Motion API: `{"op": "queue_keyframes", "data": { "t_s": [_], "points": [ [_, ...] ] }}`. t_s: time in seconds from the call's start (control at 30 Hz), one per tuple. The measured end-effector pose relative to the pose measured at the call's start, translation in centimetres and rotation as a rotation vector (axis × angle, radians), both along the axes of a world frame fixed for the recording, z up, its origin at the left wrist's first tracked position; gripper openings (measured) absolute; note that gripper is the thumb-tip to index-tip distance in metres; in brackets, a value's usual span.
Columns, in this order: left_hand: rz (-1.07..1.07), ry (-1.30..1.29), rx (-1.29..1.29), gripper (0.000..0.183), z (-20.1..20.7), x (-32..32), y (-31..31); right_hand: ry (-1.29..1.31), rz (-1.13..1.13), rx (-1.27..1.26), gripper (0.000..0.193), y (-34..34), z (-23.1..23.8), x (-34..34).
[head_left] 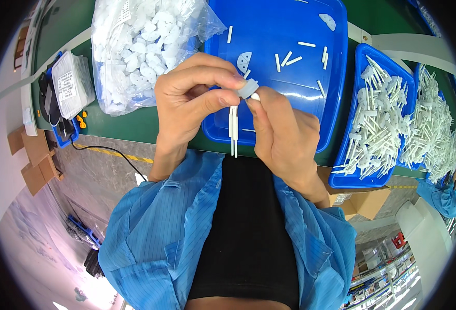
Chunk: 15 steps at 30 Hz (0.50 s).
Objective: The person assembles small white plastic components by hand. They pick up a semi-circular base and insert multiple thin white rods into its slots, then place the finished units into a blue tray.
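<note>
My left hand (192, 95) pinches a small translucent white plastic piece (248, 89) between thumb and forefinger, above the near part of a blue tray (274, 116). Several thin white sticks (233, 132) hang down below those fingers; how they are held up is hidden. Close against the piece, my right hand (287, 132) grips a white stick (255, 96), of which only the end shows. Loose white sticks (288, 58) lie scattered in the tray. Two half-round white pieces with holes lie there too, one (244, 62) just beyond my hands and another (327, 21) at the far right.
Left of the tray stands a clear bag (150, 51) full of white plastic pieces. Further left are a lidded clear box (73, 85) and orange bits (82, 121). Blue trays (348, 135) heaped with stick assemblies (378, 119) stand at right, above a cardboard box (370, 201).
</note>
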<state>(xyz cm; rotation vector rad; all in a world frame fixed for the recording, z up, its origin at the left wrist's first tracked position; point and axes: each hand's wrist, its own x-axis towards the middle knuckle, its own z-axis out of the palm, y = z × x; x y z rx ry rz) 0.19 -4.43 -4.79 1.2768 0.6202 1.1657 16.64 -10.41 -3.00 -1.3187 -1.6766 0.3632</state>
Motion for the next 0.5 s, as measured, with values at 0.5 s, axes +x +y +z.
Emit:
{"op": "queue_keyframes", "data": {
  "t_s": [0.5],
  "points": [
    [0.053,0.096,0.091,0.022,0.47,0.55,0.02,0.225,0.030,-0.087,0.008,0.55,-0.06,0.34]
  ]
}}
